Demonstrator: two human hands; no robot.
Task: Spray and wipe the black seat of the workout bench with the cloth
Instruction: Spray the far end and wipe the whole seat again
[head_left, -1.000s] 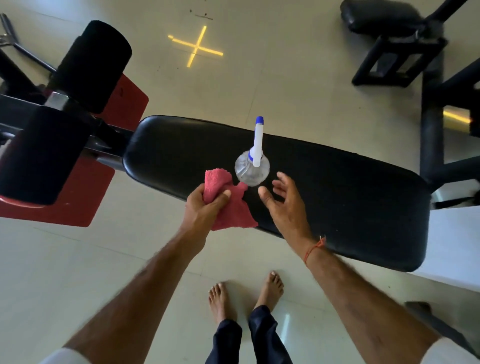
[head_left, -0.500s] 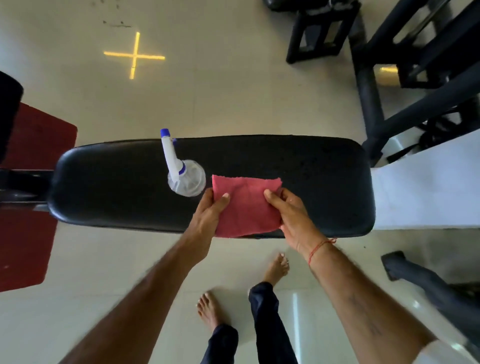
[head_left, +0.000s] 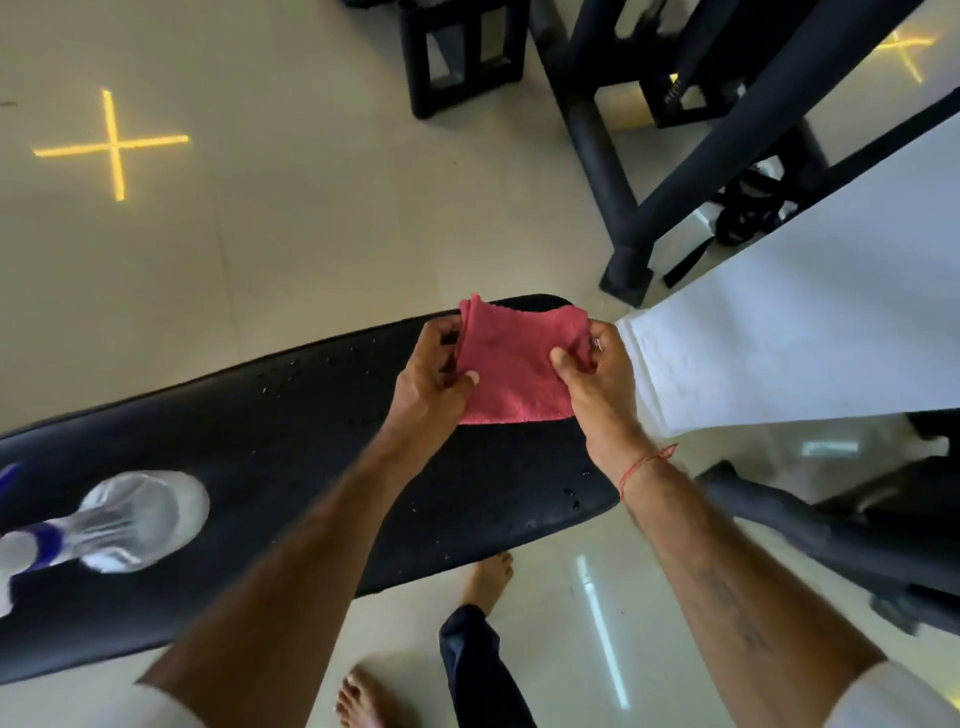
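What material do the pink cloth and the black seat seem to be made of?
Pink cloth: soft napped fabric, likely microfiber or terry; fuzzy matte surface, folds limply. Black seat: probably vinyl or faux leather over padding; smooth, faintly glossy, droplets bead on it.

White sleeves, red wrist thread, dark trousers, bare feet

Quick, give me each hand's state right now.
Left hand: closed, pinching the left edge of the red cloth.
Right hand: closed, pinching the cloth's right edge, holding it above the black seat.
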